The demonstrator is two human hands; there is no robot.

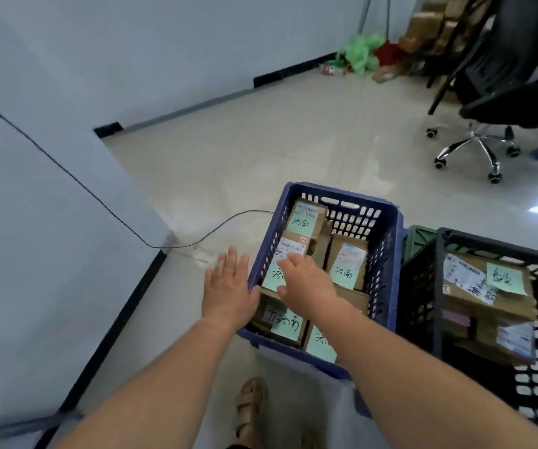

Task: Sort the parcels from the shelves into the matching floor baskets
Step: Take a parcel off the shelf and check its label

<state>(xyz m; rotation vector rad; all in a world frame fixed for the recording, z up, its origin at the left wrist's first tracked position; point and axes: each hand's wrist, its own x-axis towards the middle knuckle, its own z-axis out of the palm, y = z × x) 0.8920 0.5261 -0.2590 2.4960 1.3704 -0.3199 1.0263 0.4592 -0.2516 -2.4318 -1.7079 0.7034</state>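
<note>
— Two hands over the blue basket (386,273); which one has the parcel (288,247)?

— Right hand (306,283). The parcel lies directly under its palm, inside the basket against the left wall, on top of other parcels with green notes.

— Gripping it?

— It doesn't look so. The fingers (288,261) are loosely bent and lie on the top face, thumb spread to the side; I see nothing wrapped round an edge.

— Which way does it run?

— Its long side points away from the person, in line with those fingers. The white-label end shows just past the fingertips.

— And the left hand (228,286)?

— Flat, fingers straight, holding nothing. It sits outside the left wall, thumb near the rim, so the wall stands between it and the parcel.

— So the next move?

— My guess: the right hand lifts straight up and clear. The black basket (439,319) stands just beside, to its right.
</note>
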